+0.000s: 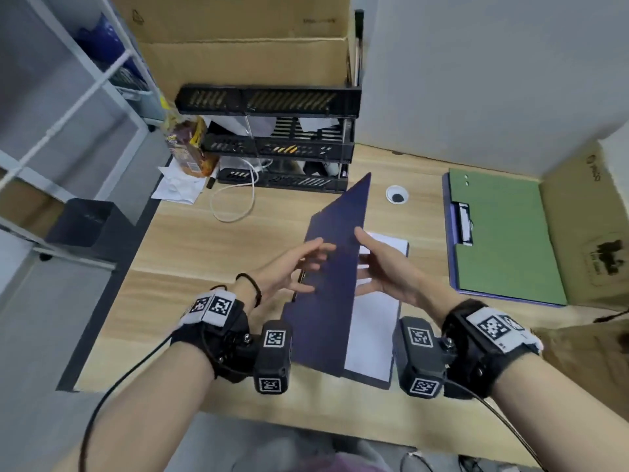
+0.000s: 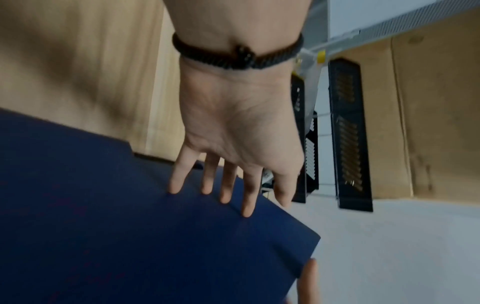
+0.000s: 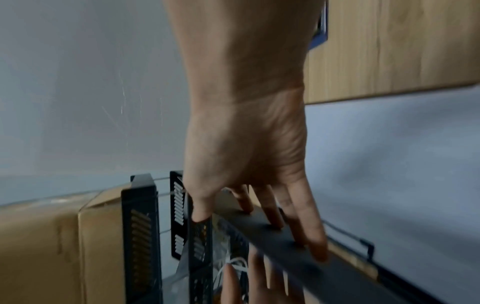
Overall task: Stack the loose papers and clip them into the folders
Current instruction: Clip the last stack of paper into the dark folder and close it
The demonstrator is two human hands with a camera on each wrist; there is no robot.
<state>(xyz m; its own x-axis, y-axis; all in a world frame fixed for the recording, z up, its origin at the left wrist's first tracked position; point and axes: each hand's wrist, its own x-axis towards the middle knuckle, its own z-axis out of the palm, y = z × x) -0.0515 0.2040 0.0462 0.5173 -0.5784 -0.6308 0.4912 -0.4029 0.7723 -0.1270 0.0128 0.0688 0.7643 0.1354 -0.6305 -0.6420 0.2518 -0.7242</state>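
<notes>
A dark blue folder lies on the wooden desk (image 1: 204, 240) with its cover (image 1: 333, 284) raised and standing up between my hands. White paper (image 1: 371, 335) lies on the folder's base, right of the cover. My left hand (image 1: 292, 270) has straight, spread fingers touching the cover's outer face (image 2: 130, 226). On the inner side, my right hand (image 1: 384, 270) rests its straight fingers (image 3: 298, 226) against the cover's edge (image 3: 259, 223), with its thumb by the top edge. Part of the paper is hidden behind the cover.
A green folder (image 1: 503, 233) with a metal clip (image 1: 463, 223) lies at the right, beside a cardboard box (image 1: 592, 233). A black stacked tray rack (image 1: 282, 144), a white cable (image 1: 235, 199), a snack bag (image 1: 187, 144) and a big cardboard box (image 1: 238, 56) stand behind.
</notes>
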